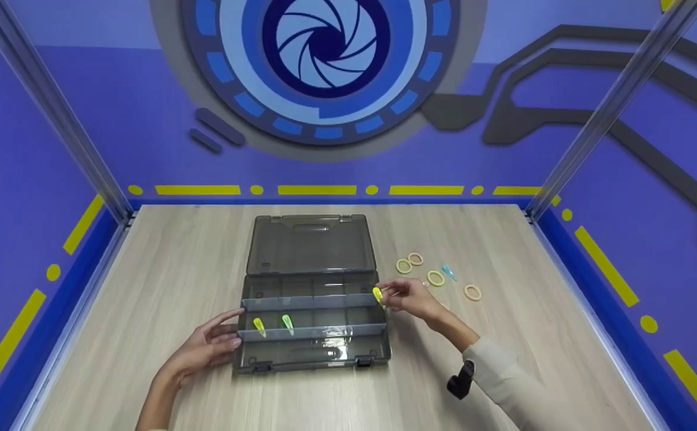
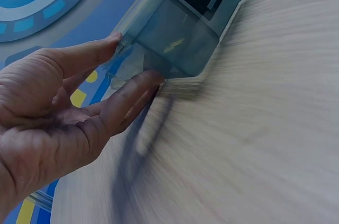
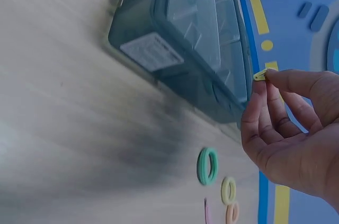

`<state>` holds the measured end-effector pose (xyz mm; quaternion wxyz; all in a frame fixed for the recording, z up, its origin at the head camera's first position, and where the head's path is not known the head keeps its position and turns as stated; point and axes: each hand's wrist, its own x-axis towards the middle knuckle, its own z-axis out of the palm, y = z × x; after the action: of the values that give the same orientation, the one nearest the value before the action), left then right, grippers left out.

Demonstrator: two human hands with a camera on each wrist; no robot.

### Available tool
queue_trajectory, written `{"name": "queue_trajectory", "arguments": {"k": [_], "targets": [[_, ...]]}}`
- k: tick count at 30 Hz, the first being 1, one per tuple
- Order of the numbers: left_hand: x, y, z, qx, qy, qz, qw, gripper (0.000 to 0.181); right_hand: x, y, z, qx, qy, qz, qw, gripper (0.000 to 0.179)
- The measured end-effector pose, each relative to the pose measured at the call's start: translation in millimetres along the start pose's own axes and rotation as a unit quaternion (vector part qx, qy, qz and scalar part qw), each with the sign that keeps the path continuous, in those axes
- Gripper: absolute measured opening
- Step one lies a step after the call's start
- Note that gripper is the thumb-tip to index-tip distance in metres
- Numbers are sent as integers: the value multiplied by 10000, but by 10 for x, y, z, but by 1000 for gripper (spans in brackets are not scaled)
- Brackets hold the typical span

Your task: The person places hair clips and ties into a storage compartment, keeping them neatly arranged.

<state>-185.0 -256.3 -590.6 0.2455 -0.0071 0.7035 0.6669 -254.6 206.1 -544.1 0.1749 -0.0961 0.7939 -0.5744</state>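
A grey translucent compartment box (image 1: 344, 345) lies with its lid folded back, away from me. My left hand (image 1: 202, 352) rests with extended fingers against its left wall; in the left wrist view the fingertips touch the box's corner (image 2: 185, 44). Between thumb and fingertips, my right hand (image 1: 411, 297) pinches a yellow snap hair clip (image 1: 378, 294) above the box's right edge. The right wrist view shows this hand (image 3: 296, 128) holding the clip (image 3: 260, 75) at its fingertips. One yellow hair clip (image 1: 258, 325) and one green hair clip (image 1: 287, 324) lie in the middle row's left compartments.
Right of the box lie several hair ties, among them a yellow one (image 1: 436, 278) and a peach one (image 1: 472, 293), plus a blue hair clip (image 1: 449, 272). The open lid (image 1: 312, 245) takes up space behind the box. Blue panels (image 1: 642, 239) wall in the wooden table (image 1: 187, 251).
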Motion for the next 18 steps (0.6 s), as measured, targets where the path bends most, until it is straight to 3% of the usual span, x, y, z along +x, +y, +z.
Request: {"name": "queue_trajectory", "arguments": {"k": [11, 18], "targets": [[-5, 1, 22, -27, -76, 55, 10000, 73, 139, -58, 304, 252, -576, -104, 9980, 34], [-10, -4, 16, -87, 26, -38, 10000, 72, 218, -71, 526, 216, -674, -199, 9973, 34]]}}
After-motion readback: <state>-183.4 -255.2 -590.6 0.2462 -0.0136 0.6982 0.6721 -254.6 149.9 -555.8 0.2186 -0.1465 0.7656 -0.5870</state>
